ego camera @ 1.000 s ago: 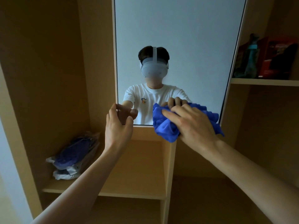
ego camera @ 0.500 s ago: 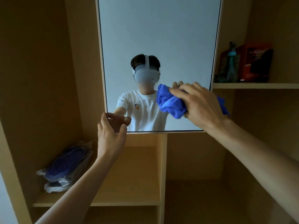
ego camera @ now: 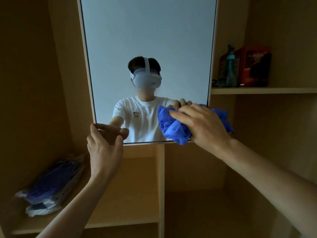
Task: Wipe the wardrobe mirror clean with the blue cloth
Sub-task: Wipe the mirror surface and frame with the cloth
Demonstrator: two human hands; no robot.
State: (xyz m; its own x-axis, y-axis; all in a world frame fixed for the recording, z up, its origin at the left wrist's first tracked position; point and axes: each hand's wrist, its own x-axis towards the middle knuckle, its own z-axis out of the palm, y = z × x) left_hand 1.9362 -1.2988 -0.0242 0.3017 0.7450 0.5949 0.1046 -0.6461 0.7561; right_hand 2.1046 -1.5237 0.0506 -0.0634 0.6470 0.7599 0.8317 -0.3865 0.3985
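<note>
The tall wardrobe mirror hangs in a wooden wardrobe and reflects a person in a white T-shirt and a headset. My right hand presses a bunched blue cloth against the glass at the mirror's lower right corner. My left hand grips the mirror's lower left corner, thumb on the front of the glass, fingers around the left edge.
A shelf at the right carries a teal bottle and a red box. A plastic-wrapped blue bundle lies on the lower left shelf. A vertical wooden divider stands under the mirror.
My right hand with the cloth went up the right side of the glass, then came back down to the lower right corner. My left hand kept its hold on the lower left corner.
</note>
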